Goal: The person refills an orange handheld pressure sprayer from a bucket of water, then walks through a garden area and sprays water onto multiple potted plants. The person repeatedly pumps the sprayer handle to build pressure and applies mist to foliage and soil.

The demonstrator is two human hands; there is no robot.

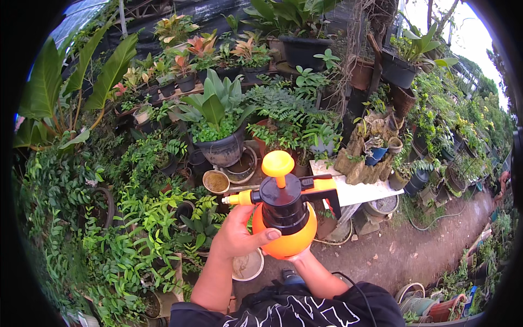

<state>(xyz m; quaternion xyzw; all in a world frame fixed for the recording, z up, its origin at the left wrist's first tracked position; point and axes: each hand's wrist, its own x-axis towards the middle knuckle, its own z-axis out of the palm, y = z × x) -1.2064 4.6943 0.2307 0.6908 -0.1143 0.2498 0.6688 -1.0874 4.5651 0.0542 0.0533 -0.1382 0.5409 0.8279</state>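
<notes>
An orange pump pressure sprayer (284,241) with a black collar is held upright in front of my chest. Its yellow plunger knob (278,163) stands raised above the black top. The yellow nozzle (237,199) points left, and the black-and-orange trigger handle (325,190) sticks out to the right. My left hand (244,236) grips the bottle's left side, thumb across the front. Beneath the bottle, my right hand (301,256) supports it from below; most of its fingers are hidden by the bottle.
Ahead sits a large black pot (220,147) of broad-leaved plants. A white board (355,190) with a piece of driftwood (353,157) is at the right. Leafy shrubs (135,229) crowd the left. A dirt path (408,253) runs right, with a green hose (433,226) along it.
</notes>
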